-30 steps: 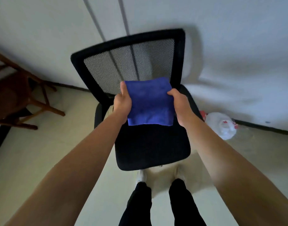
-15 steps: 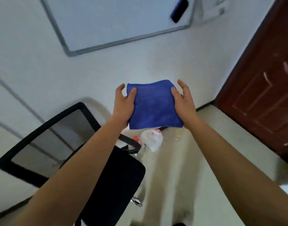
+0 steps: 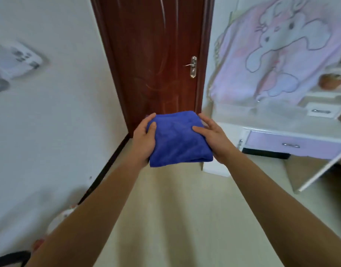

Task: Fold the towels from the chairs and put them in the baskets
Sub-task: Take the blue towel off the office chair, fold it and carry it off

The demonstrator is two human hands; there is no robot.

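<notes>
Carrying step: folded blue towel (image 3: 177, 140) held at frame centre.
Left hand (image 3: 143, 140) and right hand (image 3: 215, 140) grip its sides, fingers (image 3: 149, 118) wrapped round; next it needs a basket, none visible.

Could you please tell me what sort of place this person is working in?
Probably a bedroom in a home: there is a dark wooden door, a white dresser with lilac drawers, and a pink cartoon-print blanket hanging beside it.
</notes>
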